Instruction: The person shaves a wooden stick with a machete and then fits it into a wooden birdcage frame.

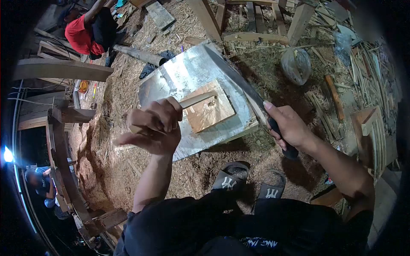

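My left hand (156, 123) is closed around a pale, thin strip of wood (198, 99). The strip's far end reaches over a square wooden block (213, 115), close to a dark, chipped spot in its top. This block lies on a low table with a scuffed metal top (164, 87). In my right hand (288, 123) is a machete (237, 77), gripped by its black handle, thumb along the top. Its long blade points up and away, to the right of the block.
Wood shavings (192, 177) cover the ground around my sandals (230, 177). A clear plastic bag (296, 65) and scrap wood strips (363, 64) lie to the right. Curved timber frames (64, 70) stand left. A person in a red shirt (81, 36) is at upper left, another person (42, 183) lower left.
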{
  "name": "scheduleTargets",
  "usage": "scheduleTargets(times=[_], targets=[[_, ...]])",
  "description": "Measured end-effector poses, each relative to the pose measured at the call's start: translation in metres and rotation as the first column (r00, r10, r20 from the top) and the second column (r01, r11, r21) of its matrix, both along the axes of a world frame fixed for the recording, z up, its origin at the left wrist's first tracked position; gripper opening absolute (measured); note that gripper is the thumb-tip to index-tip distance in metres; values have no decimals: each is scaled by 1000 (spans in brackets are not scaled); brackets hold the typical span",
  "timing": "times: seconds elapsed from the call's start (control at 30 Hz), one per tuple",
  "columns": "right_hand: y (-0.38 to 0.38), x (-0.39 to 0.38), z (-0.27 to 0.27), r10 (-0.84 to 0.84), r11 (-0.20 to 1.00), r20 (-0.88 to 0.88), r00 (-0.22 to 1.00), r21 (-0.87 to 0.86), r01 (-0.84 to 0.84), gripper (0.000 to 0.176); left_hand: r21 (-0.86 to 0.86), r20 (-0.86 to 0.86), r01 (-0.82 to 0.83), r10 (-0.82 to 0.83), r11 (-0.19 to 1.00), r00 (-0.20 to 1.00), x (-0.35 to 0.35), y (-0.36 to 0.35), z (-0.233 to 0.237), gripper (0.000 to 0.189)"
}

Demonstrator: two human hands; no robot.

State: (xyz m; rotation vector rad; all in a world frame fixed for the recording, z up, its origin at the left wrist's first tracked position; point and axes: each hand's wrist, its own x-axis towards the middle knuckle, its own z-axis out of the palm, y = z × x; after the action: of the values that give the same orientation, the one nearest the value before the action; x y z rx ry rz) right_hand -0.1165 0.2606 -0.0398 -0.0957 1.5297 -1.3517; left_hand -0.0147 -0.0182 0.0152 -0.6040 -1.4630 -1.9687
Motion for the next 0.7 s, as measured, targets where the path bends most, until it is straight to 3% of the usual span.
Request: scheduleTargets(times=[0.13, 0.2, 0.43, 0.57, 0.6, 0.7], targets=[[-12, 3, 6, 69, 998, -99, 993, 5, -69, 61, -72, 5, -187, 187, 980, 982, -2, 25, 9, 77], [-15, -1, 1, 170, 984, -247, 954, -11, -178, 64, -82, -14, -141, 140, 987, 990, -2, 24, 4, 76], [-33, -7, -11, 160, 981, -257, 953, -64, -182, 65, -214, -1, -117, 119, 970, 993, 4, 32, 5, 63], [-38, -15, -22, 233, 958, -394, 889, -66, -280, 63, -338, -43, -149, 143, 929, 989, 3, 34, 5, 51], [-40, -16, -24, 233, 957, -422, 876, -60, -283, 61, -283, -103, -105, 79, 953, 992, 2, 32, -3, 57], [-44, -22, -24, 235, 954, -473, 849, -57, -295, 59, -273, -155, -140, 100, 952, 983, 9, 38, -12, 64]])
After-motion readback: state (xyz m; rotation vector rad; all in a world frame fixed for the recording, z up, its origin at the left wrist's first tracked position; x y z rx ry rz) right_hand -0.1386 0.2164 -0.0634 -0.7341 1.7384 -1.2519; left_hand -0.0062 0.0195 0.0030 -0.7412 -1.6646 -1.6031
